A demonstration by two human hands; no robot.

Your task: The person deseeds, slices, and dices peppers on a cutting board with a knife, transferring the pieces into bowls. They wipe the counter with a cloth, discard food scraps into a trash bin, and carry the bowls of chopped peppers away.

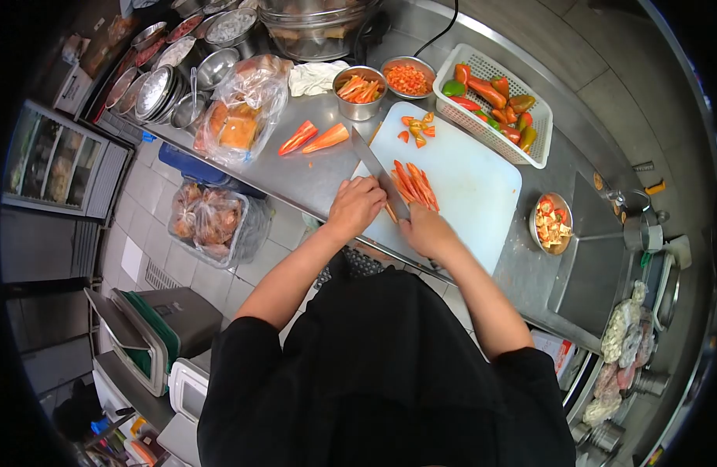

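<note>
Stainless-steel surface (321,185) runs along the kitchen in front of you, with a white rectangular cutting board (476,198) set close to your body, probably so both arms reach it easily. Your right hand (428,231) is closed around the handle end of a broad steel knife (376,173), whose blade slants across the board's left part. Your left hand (357,204) is curled beside the blade with fingers bent, seemingly to steady something and keep the tips tucked; a thin orange sliver shows there, but you cannot tell what lies beneath. Just right of the blade, long red-orange pepper strips (414,185) lie bunched on the board, apparently kept parallel. Two red-orange pepper pieces (326,140) lie off the board to its left, likely within your left hand's reach, while a white perforated plastic basket (494,143) of whole peppers stands beyond, perhaps leaving the middle free.
</note>
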